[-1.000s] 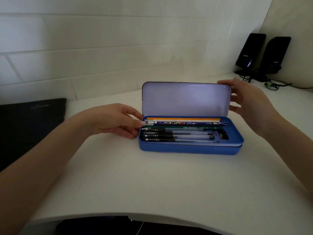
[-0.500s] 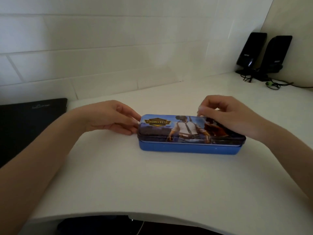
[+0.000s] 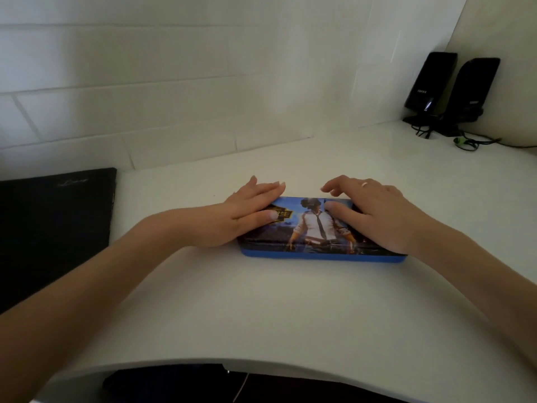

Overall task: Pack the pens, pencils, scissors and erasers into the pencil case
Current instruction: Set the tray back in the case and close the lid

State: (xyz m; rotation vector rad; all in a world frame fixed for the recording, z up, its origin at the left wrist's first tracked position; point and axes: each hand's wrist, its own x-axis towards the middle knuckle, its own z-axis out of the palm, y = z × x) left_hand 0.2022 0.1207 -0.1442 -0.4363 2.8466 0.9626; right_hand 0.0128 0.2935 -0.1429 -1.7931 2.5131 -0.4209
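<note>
The blue tin pencil case (image 3: 315, 228) lies closed on the white desk, its printed lid showing a figure in a white shirt and tie. My left hand (image 3: 244, 212) rests flat on the lid's left end, fingers stretched out. My right hand (image 3: 374, 212) lies flat on the lid's right end, a ring on one finger. Both palms press on the lid. The pens and pencils inside are hidden by the lid.
A black laptop (image 3: 52, 225) lies shut at the left edge of the desk (image 3: 290, 309). Two black speakers (image 3: 453, 88) with cables stand in the far right corner. A white tiled wall runs behind the desk.
The lid stood open with pens visible a second ago; my right hand swung it down. Both hands then moved from the case's ends onto the lid and flattened.
</note>
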